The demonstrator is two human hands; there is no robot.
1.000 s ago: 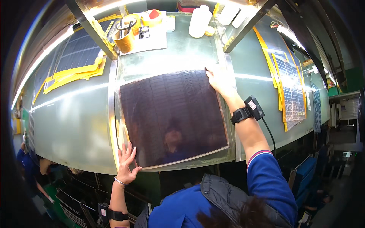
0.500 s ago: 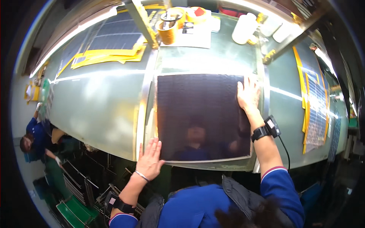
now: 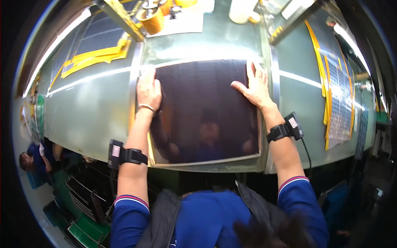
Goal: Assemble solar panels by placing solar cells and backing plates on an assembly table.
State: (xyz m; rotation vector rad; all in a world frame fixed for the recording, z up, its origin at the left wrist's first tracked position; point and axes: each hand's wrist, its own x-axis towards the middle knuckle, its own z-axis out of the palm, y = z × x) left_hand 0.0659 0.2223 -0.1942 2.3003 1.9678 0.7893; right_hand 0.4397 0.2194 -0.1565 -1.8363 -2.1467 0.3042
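The one camera sits on my head and looks steeply down over my chest at the counter (image 3: pixel 82 111) in front of me. It is close: my forearms rise from the lower edge and reach to the middle of the picture. The fisheye bends the counter's straight edges toward the rim. There is no second view, so nothing is shared.

Left hand (image 3: pixel 149 91), right hand (image 3: pixel 257 86) flat, outstretched
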